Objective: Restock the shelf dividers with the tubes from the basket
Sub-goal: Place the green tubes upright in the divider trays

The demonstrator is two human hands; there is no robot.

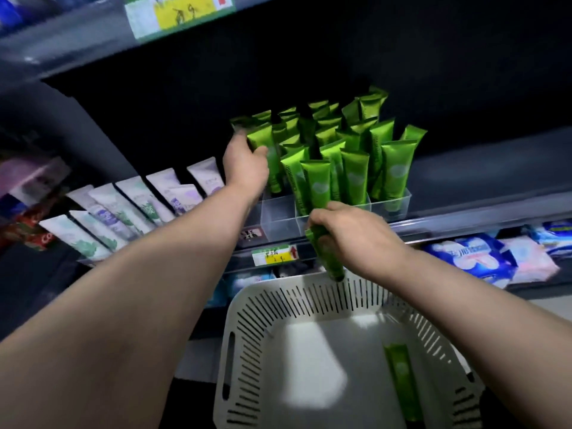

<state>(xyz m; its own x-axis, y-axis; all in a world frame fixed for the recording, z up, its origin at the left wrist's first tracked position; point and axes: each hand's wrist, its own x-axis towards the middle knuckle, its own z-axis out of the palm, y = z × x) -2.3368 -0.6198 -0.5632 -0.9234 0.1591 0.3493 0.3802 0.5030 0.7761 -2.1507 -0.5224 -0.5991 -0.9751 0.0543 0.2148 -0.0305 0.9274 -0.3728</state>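
Several green tubes [356, 168] stand upright in clear plastic shelf dividers [278, 218] on the middle shelf. My left hand [244, 162] reaches up and grips a green tube [263, 140] at the left end of the rows. My right hand [349, 239] holds another green tube [329, 261] cap down, just in front of the dividers and above the basket's far rim. The white slotted basket [247, 335] sits below, with one green tube [400, 382] lying on its floor at the right.
Pale lilac and white tubes [139, 205] lean in rows to the left on the same shelf. A yellow price tag [274, 255] hangs on the shelf edge. Blue and pink soft packs [495, 258] fill the shelf below at the right. Another shelf overhangs above.
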